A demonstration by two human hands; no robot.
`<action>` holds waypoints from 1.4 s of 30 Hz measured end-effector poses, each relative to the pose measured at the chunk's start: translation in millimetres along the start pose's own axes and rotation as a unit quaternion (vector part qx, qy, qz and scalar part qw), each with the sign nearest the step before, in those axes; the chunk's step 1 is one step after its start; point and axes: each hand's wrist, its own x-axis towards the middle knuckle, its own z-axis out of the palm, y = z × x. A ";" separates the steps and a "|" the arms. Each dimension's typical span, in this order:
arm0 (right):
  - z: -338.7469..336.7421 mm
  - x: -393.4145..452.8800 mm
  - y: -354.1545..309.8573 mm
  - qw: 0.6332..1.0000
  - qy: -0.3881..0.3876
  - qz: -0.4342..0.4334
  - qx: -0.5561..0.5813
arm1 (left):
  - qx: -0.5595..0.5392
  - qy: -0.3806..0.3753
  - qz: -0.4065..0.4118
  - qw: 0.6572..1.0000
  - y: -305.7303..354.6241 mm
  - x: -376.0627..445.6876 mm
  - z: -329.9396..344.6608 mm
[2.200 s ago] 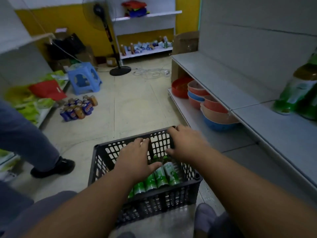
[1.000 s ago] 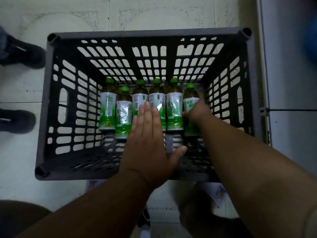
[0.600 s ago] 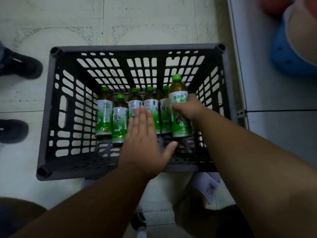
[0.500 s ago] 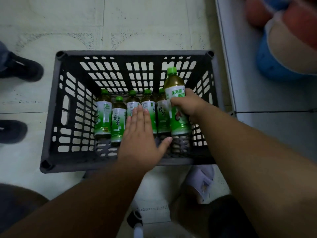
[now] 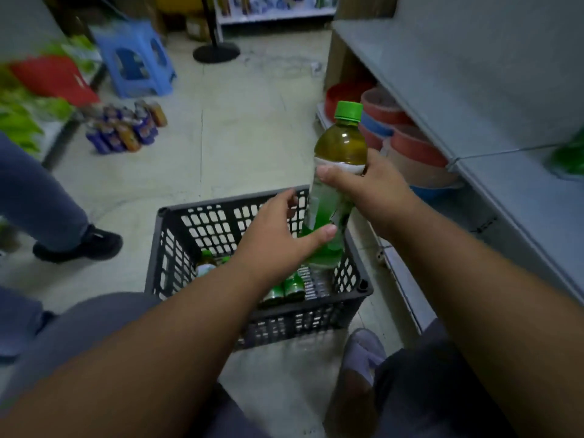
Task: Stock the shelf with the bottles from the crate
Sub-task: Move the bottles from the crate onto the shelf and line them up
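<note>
A green-capped tea bottle [image 5: 342, 143] with a green and white label is upright in the air above the right side of the dark grey plastic crate [image 5: 177, 248]. My right hand [image 5: 369, 191] grips it around the middle. My left hand [image 5: 278, 235] is at the bottle's lower part, thumb against the label and fingers spread. Several more green bottles [image 5: 284, 289] lie in the crate, mostly hidden by my left arm. The grey shelf [image 5: 521, 197] runs along the right, with a blurred green bottle [image 5: 568, 156] standing on it.
Stacked coloured bowls [image 5: 401, 143] fill the lower shelf beside the crate. A pack of cans [image 5: 126, 128], a blue stool [image 5: 136, 58] and a fan base [image 5: 216, 53] are on the floor ahead. Another person's leg and black shoe [image 5: 82, 245] stand at the left.
My right hand has lifted one bottle out of the crate and up. My left hand left the row of bottles and came to the raised bottle's lower part. My view tilted up.
</note>
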 end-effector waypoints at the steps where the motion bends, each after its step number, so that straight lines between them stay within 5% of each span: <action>1: -8.4 -12.0 -12.7 1.000 0.013 -0.022 -0.006 | -0.015 -0.007 0.008 1.000 15.5 -4.3 0.9; 7: -66.0 -88.6 -59.7 0.978 0.167 -0.088 -0.085 | -0.055 -0.083 0.094 0.991 81.6 -21.4 32.8; 15: -165.5 -142.8 -65.8 0.939 0.318 -0.058 -0.115 | -0.065 -0.209 0.202 0.955 164.4 -3.9 122.0; 23: -274.6 -115.4 -25.5 0.881 0.438 -0.015 -0.180 | 0.022 -0.226 0.281 0.933 216.1 75.5 242.7; 34: -326.4 -60.8 42.9 0.873 0.464 0.032 -0.150 | 0.281 -0.217 0.310 0.882 191.6 164.2 337.2; 42: -318.4 -64.0 77.3 0.848 0.431 0.120 -0.284 | 0.355 -0.209 0.296 0.862 185.3 159.8 343.3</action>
